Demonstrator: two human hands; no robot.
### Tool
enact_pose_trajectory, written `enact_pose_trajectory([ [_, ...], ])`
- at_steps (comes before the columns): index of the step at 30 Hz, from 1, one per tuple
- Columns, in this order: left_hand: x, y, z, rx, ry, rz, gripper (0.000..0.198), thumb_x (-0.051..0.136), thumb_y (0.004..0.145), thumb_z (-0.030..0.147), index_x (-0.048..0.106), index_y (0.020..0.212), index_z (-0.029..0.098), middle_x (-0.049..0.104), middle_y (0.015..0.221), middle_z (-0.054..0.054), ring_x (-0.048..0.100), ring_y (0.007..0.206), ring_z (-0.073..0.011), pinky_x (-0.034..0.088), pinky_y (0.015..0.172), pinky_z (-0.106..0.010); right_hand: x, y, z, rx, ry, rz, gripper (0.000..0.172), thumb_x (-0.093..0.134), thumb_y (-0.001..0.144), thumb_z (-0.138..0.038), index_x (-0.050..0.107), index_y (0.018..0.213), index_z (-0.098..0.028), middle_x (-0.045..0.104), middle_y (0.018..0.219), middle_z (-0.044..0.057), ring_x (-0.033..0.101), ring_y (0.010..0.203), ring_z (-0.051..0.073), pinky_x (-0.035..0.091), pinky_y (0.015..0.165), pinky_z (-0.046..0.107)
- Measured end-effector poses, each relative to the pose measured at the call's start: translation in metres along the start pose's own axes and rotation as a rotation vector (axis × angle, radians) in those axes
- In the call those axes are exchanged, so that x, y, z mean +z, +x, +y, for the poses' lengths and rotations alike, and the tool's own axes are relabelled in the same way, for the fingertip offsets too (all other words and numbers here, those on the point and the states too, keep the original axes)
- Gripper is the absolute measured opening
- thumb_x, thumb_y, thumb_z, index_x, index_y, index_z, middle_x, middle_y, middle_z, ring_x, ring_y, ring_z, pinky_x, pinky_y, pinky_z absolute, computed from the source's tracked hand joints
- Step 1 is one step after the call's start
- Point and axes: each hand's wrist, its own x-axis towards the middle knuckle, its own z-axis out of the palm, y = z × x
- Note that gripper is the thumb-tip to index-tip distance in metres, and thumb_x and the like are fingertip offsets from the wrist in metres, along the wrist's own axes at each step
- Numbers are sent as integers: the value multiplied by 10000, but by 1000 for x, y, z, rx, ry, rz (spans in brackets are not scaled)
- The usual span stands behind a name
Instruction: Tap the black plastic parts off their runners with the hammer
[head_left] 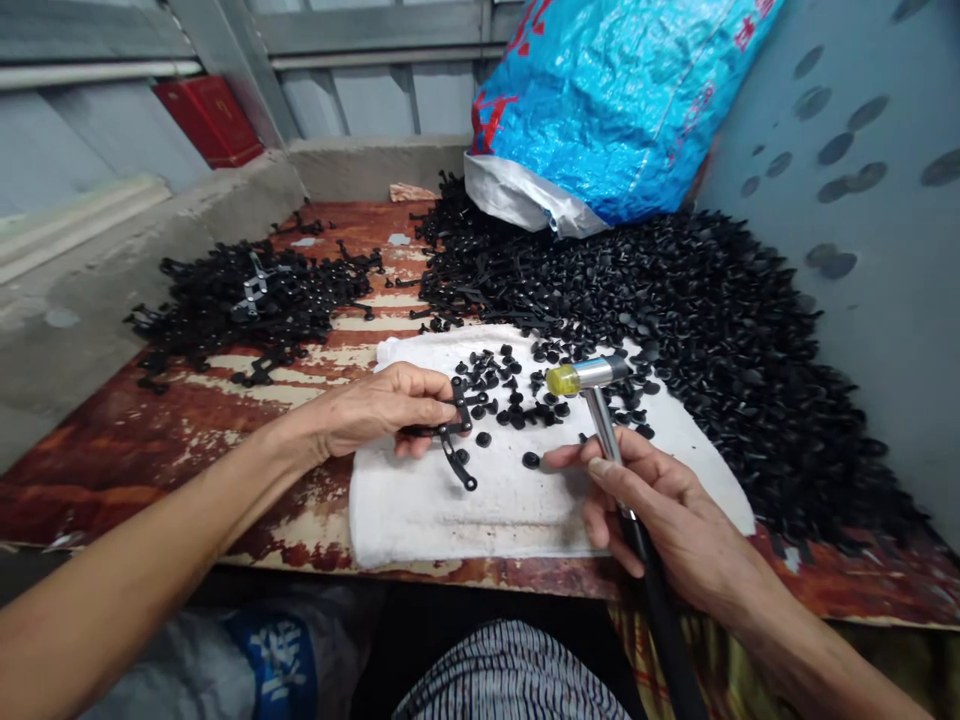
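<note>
My left hand (pixel 397 408) pinches a black jointed bracket (pixel 454 432) with round holes at its arm ends, held just over a folded white cloth (pixel 480 525). In my right hand (pixel 637 490) is a small mallet (pixel 600 400) with a metal shaft, a yellow face on its head and a black grip. The forefinger of that hand stretches towards a single round black cap (pixel 531 460) on the cloth; I cannot tell if it touches. Several more small black caps (pixel 516 400) lie scattered beyond the hands on the cloth.
A large heap of black parts (pixel 720 330) covers the right side, with a blue sack (pixel 607 110) above it. At the left lies a pile of black jointed brackets (pixel 255 295) on the worn red-brown table (pixel 300 440). A red box (pixel 210 120) stands by the wall.
</note>
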Motion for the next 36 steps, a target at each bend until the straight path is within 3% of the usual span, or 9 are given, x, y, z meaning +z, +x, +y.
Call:
enact_pose_trajectory([
  [3,2,-1,0,-36,-116,32,267,740,725,352,609,742,119,697,725,-80,425,382,-21,298,370,-156,0,0,0,-5,-8,1,387,660,816,-534,584,927,-170,611,499,-31,362,304,36,297,293,138],
  [10,6,5,-3,-85,-209,16,253,764,700,285,599,634,105,613,568,-38,362,324,7,183,333,-126,1,-1,-3,-3,-20,7,371,659,818,-527,569,903,-177,581,462,-45,360,300,44,276,293,148],
  [17,5,4,0,-78,-156,32,256,768,665,237,567,560,119,489,479,32,339,347,0,193,335,-125,0,-1,-2,-9,-17,12,363,651,834,-528,571,896,-179,587,470,-38,366,313,49,277,299,152],
  [30,4,6,-8,-66,10,-69,310,747,672,380,568,619,132,481,540,35,412,422,-31,254,380,-140,1,-1,-4,-3,6,-7,349,663,826,-507,611,912,-173,570,454,-40,356,320,54,273,299,161],
  [36,1,7,-7,-39,54,-111,288,724,693,362,559,606,142,477,507,34,402,428,-46,274,403,-156,1,0,-5,-8,-15,-14,347,649,834,-507,621,924,-174,576,462,-32,356,321,58,272,299,168],
])
